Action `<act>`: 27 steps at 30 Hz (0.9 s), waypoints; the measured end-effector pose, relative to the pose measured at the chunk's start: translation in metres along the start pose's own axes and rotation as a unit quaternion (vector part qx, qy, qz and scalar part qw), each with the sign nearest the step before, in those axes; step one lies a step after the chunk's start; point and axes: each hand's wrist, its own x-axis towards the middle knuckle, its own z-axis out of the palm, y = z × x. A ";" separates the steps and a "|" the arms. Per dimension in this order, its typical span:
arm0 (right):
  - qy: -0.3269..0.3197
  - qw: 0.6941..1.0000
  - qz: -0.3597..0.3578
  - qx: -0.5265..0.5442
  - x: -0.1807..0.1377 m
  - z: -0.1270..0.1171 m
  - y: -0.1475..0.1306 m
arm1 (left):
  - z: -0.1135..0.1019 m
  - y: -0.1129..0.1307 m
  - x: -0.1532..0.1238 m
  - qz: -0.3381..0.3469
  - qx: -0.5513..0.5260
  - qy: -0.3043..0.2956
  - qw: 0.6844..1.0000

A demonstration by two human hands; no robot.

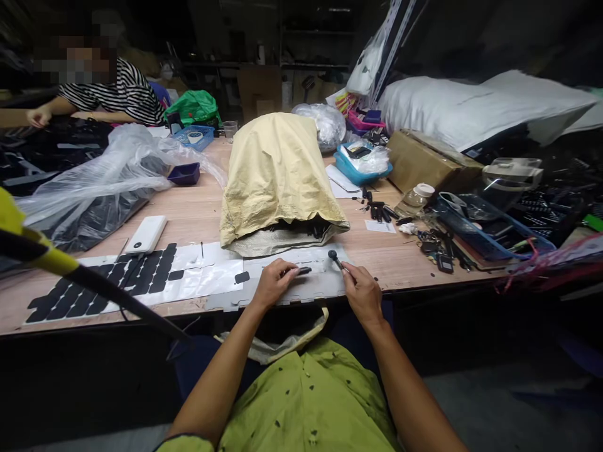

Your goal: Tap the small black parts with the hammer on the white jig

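Note:
My left hand (277, 280) is closed on a small black elongated piece (304, 271) that points to the right. In my right hand (362, 290) is a black stick-shaped piece with a round knob (333, 255) at its upper end, pinched between thumb and fingers. Both hands are just above a grey sheet (311, 289) at the table's front edge. Behind them lies a yellow woven sack (276, 182), its mouth facing me with dark items inside. Left of my left hand, a small black rounded patch (242, 277) rests on white paper.
Black die-cut pads (155, 276) and a white power bank (147, 235) lie left. A yellow-black pole (108, 295) crosses the left foreground. Right are a lidded jar (415, 199), a blue tray (499, 232) and a cardboard box (419, 160). Another person (127, 94) sits far left.

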 end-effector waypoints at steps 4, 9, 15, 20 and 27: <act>0.014 0.996 -0.031 -0.077 -0.001 -0.002 0.006 | -0.021 0.012 -0.044 -0.002 -0.031 -0.112 0.993; 0.014 0.987 -0.087 -0.133 -0.006 0.000 0.003 | -0.022 -0.004 -0.102 -0.062 0.123 -0.154 0.978; -0.003 0.988 -0.077 -0.133 -0.005 0.000 0.002 | -0.015 -0.021 -0.124 -0.233 0.281 -0.163 0.917; -0.039 0.992 -0.031 -0.114 0.003 0.001 0.007 | -0.029 0.013 -0.090 -0.136 0.077 -0.245 0.957; -0.022 0.992 -0.049 -0.118 0.001 0.005 0.005 | -0.029 0.005 0.039 -0.104 0.157 0.023 0.982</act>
